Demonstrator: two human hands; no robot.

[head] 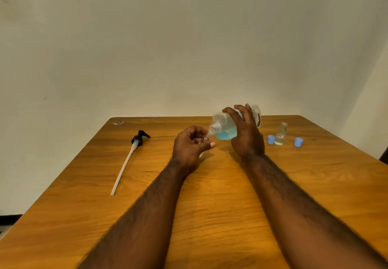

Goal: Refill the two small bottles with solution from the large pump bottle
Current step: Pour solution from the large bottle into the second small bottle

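My right hand [246,136] grips the large clear bottle [225,125], which is tipped on its side with its threaded neck pointing left and down. Blue solution pools in its lower side. My left hand [190,148] is closed around a small clear bottle [203,140], mostly hidden by my fingers, with its mouth right at the large bottle's neck. A second small bottle [281,134] stands upright and uncapped at the right, holding a little clear liquid. Two blue caps [271,139] [298,142] lie on either side of it.
The black pump head with its long white dip tube [128,159] lies on the wooden table [210,205] at the left. A small wrapper scrap [119,123] sits at the far left corner. A plain wall stands behind the table.
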